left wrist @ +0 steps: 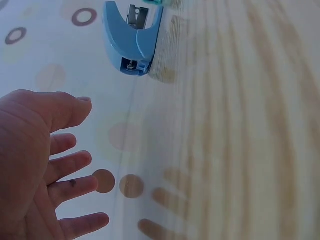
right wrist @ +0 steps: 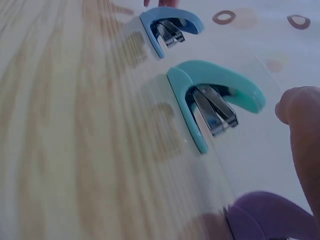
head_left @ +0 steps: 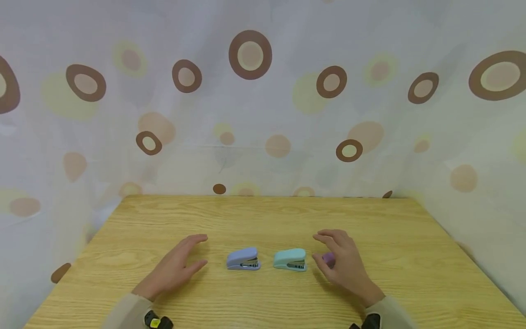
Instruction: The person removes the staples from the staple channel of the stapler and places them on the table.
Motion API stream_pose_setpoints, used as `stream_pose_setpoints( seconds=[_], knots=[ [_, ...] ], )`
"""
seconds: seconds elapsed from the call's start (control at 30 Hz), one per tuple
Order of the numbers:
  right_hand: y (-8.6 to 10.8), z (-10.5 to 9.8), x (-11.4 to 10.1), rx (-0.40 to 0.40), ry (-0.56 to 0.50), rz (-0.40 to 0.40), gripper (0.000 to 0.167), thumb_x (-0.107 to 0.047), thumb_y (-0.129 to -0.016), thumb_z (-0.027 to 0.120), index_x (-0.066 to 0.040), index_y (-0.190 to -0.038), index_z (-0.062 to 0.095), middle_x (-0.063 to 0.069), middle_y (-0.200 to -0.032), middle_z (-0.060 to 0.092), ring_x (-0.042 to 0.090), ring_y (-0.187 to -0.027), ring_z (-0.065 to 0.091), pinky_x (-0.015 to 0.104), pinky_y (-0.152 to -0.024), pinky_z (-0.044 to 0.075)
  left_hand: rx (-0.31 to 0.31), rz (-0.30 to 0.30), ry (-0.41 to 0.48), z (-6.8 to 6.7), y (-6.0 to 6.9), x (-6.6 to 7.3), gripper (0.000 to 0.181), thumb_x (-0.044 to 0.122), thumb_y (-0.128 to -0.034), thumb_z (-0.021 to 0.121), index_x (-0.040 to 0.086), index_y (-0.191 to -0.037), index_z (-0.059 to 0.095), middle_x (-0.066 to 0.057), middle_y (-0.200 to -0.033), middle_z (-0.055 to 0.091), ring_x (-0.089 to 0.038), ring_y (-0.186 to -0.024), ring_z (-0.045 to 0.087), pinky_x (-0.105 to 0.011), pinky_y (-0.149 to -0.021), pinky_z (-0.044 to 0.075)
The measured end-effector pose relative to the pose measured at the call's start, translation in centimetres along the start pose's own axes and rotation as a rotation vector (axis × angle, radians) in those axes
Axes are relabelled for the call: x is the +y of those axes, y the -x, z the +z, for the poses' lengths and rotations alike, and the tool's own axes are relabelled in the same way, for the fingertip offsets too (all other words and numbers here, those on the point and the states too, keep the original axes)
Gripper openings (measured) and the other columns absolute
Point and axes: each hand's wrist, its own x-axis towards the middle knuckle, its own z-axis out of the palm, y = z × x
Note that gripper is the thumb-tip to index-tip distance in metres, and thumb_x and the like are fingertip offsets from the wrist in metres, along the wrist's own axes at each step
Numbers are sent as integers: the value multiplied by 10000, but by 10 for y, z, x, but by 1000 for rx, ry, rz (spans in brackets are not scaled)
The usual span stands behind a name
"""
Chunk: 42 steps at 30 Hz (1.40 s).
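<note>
A periwinkle-blue stapler (head_left: 243, 259) and a mint-green stapler (head_left: 290, 259) lie side by side on the wooden table (head_left: 263, 301). A purple stapler (head_left: 328, 259) shows partly behind my right hand (head_left: 347, 267), which hovers around it with fingers spread; no grip on it is visible. To the left of the blue stapler, my left hand (head_left: 174, 267) is held over the table with nothing in it. In the left wrist view its fingers (left wrist: 72, 190) are apart near the blue stapler (left wrist: 131, 42). The right wrist view shows the mint stapler (right wrist: 215, 95) and part of the purple one (right wrist: 267, 217).
A pale curtain (head_left: 263, 109) with brown rings and coloured spots hangs behind the table and along both sides. Dark bands with devices sit at both wrists, over light sleeves (head_left: 129, 313). The table's back edge (head_left: 263, 197) meets the curtain.
</note>
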Motion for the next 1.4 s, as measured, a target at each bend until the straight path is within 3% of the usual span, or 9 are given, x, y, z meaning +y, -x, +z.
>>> stream_pose_setpoints(
  seconds=[0.27, 0.43, 0.73, 1.07, 1.23, 1.4],
  knots=[
    [-10, 18, -12, 9, -10, -55, 449, -432, -963, 497, -37, -1097, 661, 101, -1031, 606, 270, -943, 534, 423, -757, 410, -79, -40, 59, 8, -12, 7, 482, 193, -939, 620, 56, -1376, 467, -93, -1397, 503, -309, -1305, 461, -501, -1050, 382],
    [-18, 26, -22, -2, -10, -60, 391, -412, -936, 564, -69, -1091, 672, 70, -1013, 598, 246, -933, 528, 408, -725, 390, -71, -55, 35, 11, -18, 8, 466, 196, -929, 637, 82, -1356, 491, -74, -1369, 529, -288, -1277, 492, -485, -1038, 400],
    [-28, 39, -39, -90, -13, -71, 326, -343, -870, 670, -126, -1114, 661, 37, -1055, 602, 215, -972, 538, 410, -765, 399, -86, -3, 37, 16, -24, 15, 451, 175, -906, 663, 73, -1321, 517, -77, -1321, 562, -279, -1240, 524, -470, -1020, 420],
    [-43, 51, -52, -150, -4, -75, 370, -239, -717, 815, -135, -1049, 689, 5, -1008, 618, 181, -931, 554, 389, -776, 407, -139, -7, 106, 21, -24, 24, 442, 184, -913, 657, 70, -1316, 517, -73, -1311, 565, -287, -1226, 533, -487, -1012, 424],
    [-50, 53, -59, -185, 30, -71, 309, -297, -743, 799, -155, -1002, 706, -30, -980, 652, 156, -933, 588, 399, -809, 412, -119, 35, 76, 23, -26, 26, 472, 202, -900, 671, 75, -1328, 516, -78, -1323, 568, -293, -1239, 528, -487, -1024, 415],
    [-53, 55, -65, -294, 78, -31, 319, -416, -779, 758, -173, -980, 708, -50, -960, 657, 137, -921, 595, 407, -850, 426, -114, 83, 99, 26, -27, 29, 491, 203, -884, 689, 77, -1329, 524, -71, -1317, 575, -285, -1225, 536, -490, -1016, 420]
  ],
)
